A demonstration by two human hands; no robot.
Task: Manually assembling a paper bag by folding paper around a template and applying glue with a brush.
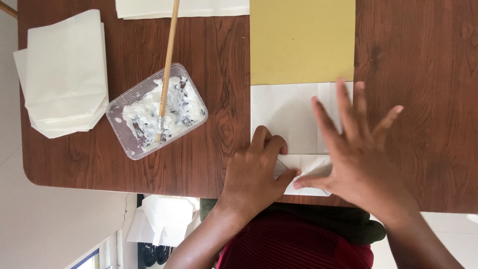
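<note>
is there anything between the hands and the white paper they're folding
Nothing visible. The left hand presses its fingers on the folded white paper sheet, and the right hand lies flat on it. The clear plastic tub of white paste sits off to the left.

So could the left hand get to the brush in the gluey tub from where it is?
Probably yes. The left hand presses the white folded paper, and only bare table lies between it and the brush resting in the plastic tub. It would have to let go of the fold.
</note>
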